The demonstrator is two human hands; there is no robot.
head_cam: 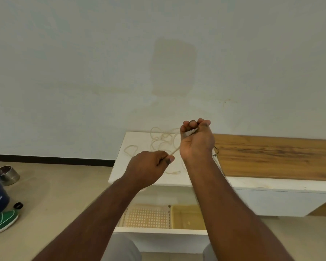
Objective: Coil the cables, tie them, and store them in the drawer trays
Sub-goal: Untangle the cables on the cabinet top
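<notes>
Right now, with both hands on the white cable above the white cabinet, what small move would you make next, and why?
Probably wind another loop: the left hand pinches a taut run of the thin white cable leading up to the right hand, which grips a small bundle of turns. Much cable lies loose and tangled on the white cabinet top, so coiling looks unfinished.

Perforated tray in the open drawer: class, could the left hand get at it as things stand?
Probably yes. The perforated tray lies uncovered below the left hand, nothing between, but that hand's grip holds the cream cable.
</notes>
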